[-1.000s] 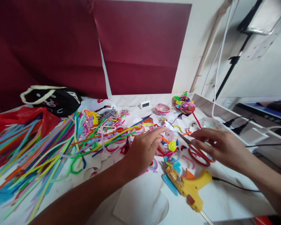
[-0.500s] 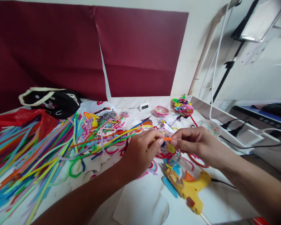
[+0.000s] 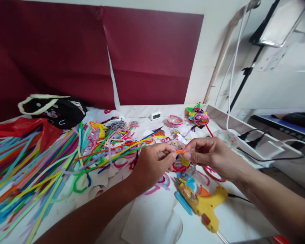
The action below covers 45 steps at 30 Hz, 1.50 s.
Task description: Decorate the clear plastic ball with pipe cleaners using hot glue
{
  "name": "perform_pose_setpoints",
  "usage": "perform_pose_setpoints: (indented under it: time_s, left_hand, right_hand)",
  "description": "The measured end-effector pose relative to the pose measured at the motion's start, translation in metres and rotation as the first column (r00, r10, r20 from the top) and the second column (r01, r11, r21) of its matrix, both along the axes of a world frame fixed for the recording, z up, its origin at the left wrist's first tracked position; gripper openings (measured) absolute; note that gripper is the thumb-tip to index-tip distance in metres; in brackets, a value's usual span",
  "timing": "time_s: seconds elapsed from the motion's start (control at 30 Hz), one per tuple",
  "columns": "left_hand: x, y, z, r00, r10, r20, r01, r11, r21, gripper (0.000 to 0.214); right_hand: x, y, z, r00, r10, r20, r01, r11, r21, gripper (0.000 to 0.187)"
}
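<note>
Hands meet above the glue gun [image 3: 205,205]; the left hand [image 3: 152,164] and right hand [image 3: 208,156] each pinch one end of a short orange stem [image 3: 180,151], fingertips pressed together on it, with a small yellow coil [image 3: 185,161] hanging just below; the piece is held off the table [image 3: 234,220], up and a little left of the gun. Step in hand, as I judge it: bending or twisting the orange stem onto the coil, a fine joining stage. Next move likely calls for a steady counter-twist from both hands, tight grip near the joint, so the coil does not slip; whether the ends are already wound I cannot tell. Loose stems [image 3: 40,162] are heaped far left of the gun; red scissors [image 3: 213,174] lie just above it, partly under the right hand.
</note>
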<state>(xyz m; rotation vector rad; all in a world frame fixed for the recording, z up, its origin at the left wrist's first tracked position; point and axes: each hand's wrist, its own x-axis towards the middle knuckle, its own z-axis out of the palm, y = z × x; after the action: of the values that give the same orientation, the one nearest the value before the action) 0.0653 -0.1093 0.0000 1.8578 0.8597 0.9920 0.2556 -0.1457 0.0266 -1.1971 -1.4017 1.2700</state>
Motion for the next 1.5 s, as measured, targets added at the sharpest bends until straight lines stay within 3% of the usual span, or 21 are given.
perform_pose_setpoints:
  time_s: [0.3, 0.73, 1.03, 1.17, 1.33, 1.5]
  left_hand:
    - [0.002, 0.000, 0.000, 0.997, -0.017, 0.078, 0.025, 0.994, -0.108, 0.010]
    - [0.002, -0.004, 0.005, 0.997, -0.007, 0.079, 0.014, 0.996, -0.083, 0.009]
    - [-0.001, 0.007, 0.001, 0.998, -0.009, 0.056, 0.006, 0.999, 0.044, 0.018]
    - [-0.008, 0.030, -0.005, 0.987, 0.155, -0.032, -0.147, 0.971, 0.188, 0.023]
    - [-0.012, 0.046, -0.019, 0.962, 0.159, -0.220, -0.106, 0.966, 0.236, 0.035]
    - [-0.009, 0.046, -0.024, 0.986, 0.041, -0.159, -0.016, 0.988, 0.156, 0.035]
  right_hand:
    - [-0.001, 0.003, -0.006, 0.997, 0.009, -0.073, -0.015, 0.996, -0.085, 0.027]
    - [0.000, 0.003, -0.010, 0.996, 0.026, -0.089, -0.033, 0.996, -0.088, 0.024]
    - [0.008, 0.008, 0.005, 0.997, 0.024, 0.078, -0.024, 1.000, -0.001, 0.025]
    - [0.011, 0.019, 0.013, 0.993, -0.048, 0.108, 0.041, 0.997, 0.067, 0.028]
    - [0.011, 0.041, 0.017, 0.962, 0.074, 0.262, -0.091, 0.995, 0.052, 0.025]
    - [0.006, 0.060, 0.019, 0.870, 0.205, 0.448, -0.262, 0.963, 0.068, 0.017]
